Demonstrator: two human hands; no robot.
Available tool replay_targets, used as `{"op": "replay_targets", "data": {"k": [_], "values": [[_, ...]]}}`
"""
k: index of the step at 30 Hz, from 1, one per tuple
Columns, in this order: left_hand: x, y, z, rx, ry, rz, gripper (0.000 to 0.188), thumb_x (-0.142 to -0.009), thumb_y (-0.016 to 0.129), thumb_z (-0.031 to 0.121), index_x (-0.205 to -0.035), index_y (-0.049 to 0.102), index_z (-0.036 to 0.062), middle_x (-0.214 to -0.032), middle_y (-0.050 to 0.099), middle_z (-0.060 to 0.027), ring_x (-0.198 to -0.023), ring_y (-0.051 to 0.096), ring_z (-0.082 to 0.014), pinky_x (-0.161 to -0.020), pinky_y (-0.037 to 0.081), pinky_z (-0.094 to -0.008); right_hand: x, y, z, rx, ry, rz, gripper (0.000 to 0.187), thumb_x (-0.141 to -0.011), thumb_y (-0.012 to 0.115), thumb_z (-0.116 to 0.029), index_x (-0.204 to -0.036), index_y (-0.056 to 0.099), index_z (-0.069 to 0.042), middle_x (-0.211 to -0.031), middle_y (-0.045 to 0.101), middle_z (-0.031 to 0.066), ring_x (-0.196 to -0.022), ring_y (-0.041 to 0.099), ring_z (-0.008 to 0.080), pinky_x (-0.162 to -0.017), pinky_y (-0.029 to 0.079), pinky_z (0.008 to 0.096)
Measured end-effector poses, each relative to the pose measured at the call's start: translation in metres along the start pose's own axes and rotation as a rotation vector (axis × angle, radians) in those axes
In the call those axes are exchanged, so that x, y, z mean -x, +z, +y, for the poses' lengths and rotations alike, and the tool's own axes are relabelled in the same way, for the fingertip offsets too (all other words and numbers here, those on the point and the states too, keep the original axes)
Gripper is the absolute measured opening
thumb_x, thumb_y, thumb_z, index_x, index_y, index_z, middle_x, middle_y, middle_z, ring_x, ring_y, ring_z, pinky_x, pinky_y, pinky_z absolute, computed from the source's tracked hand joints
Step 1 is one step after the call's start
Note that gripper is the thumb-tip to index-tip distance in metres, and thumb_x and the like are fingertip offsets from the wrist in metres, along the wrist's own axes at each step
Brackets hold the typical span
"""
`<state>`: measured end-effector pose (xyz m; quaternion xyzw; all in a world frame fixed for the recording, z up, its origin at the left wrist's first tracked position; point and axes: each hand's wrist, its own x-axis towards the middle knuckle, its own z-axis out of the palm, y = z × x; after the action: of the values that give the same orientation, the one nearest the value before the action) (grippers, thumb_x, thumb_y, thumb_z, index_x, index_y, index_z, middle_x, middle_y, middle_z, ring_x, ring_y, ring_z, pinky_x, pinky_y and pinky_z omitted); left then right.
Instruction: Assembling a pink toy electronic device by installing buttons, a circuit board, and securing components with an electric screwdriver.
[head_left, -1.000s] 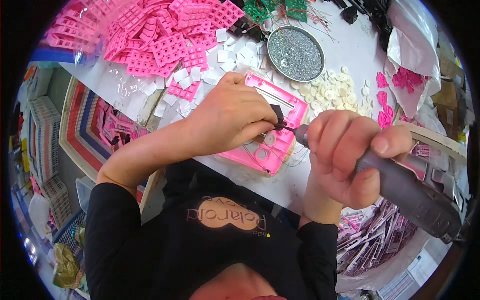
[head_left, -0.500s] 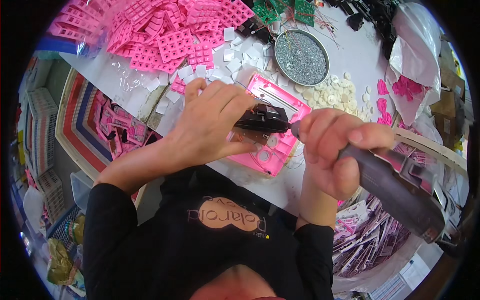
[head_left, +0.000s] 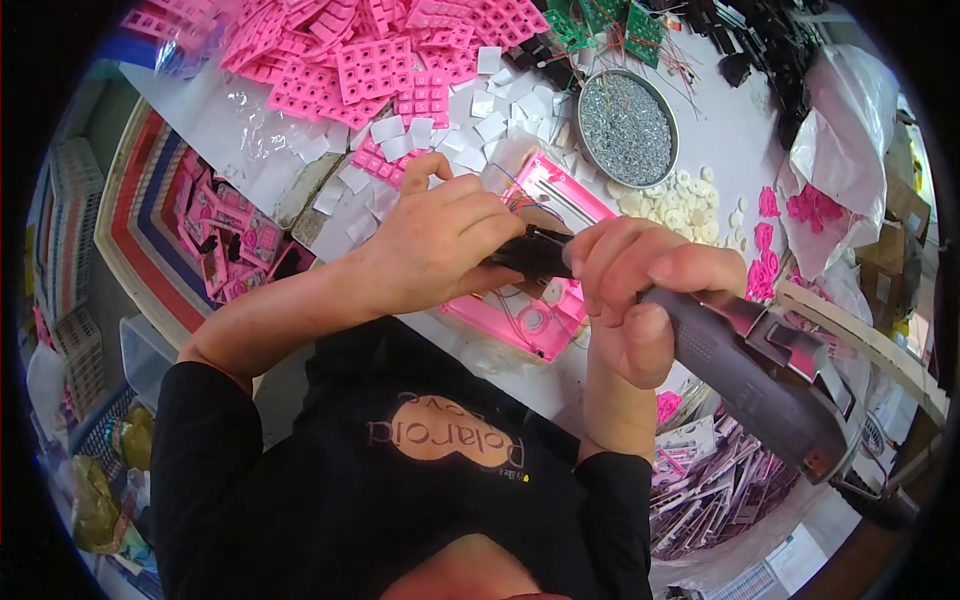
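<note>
My left hand (head_left: 430,240) is closed around a small black plastic part (head_left: 530,256), its fingers on the far side and the thumb underneath. In my right hand (head_left: 640,285) is a dark grey electric screwdriver (head_left: 745,370), its body slanting down to the right. The screwdriver's front end points at the right end of the black part; the tip is hidden behind my right fingers. Beneath both hands lies a pink plastic housing (head_left: 490,322) with thin coloured wires (head_left: 518,200) at its far side.
A round metal dish (head_left: 640,185) of small screws stands beyond my right hand, with white discs (head_left: 685,205) beside it. White squares (head_left: 490,125), pink keypads (head_left: 375,70) and green circuit boards (head_left: 643,35) lie farther back. A striped basket (head_left: 130,230) stands left.
The view has shifted slightly. My right hand and the screwdriver have come closer to my left hand, covering the screwdriver's tip. The black part has tilted in my left hand.
</note>
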<state>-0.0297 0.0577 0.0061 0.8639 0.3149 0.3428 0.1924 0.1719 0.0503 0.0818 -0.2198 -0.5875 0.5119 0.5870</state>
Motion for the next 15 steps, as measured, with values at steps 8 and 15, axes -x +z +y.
{"op": "replay_targets", "data": {"k": [8, 15], "values": [[-0.0003, 0.0030, -0.0025, 0.021, 0.049, 0.022, 0.052, -0.066, 0.086, 0.030, -0.109, 0.064, 0.0112, -0.094, 0.064, 0.0004, -0.085, 0.061, -0.0193, -0.089, 0.032, -0.0452, 0.0008, 0.0032, 0.0032, 0.106, -0.034, -0.014, 0.033, -0.092, 0.076, -0.019, -0.108, 0.049, -0.008, -0.069, 0.057, 0.0049, -0.060, 0.058, 0.0210, -0.068, 0.053, 0.0399], [-0.0007, 0.0002, -0.0012, 0.023, 0.048, 0.009, 0.048, -0.068, 0.085, 0.031, -0.107, 0.065, 0.0109, -0.093, 0.064, 0.0001, -0.085, 0.061, -0.0186, -0.089, 0.034, -0.0438, 0.0041, 0.0019, 0.0031, 0.149, -0.048, -0.016, 0.033, -0.093, 0.074, -0.023, -0.107, 0.048, -0.008, -0.063, 0.056, 0.0043, -0.056, 0.057, 0.0214, -0.066, 0.054, 0.0412]]}}
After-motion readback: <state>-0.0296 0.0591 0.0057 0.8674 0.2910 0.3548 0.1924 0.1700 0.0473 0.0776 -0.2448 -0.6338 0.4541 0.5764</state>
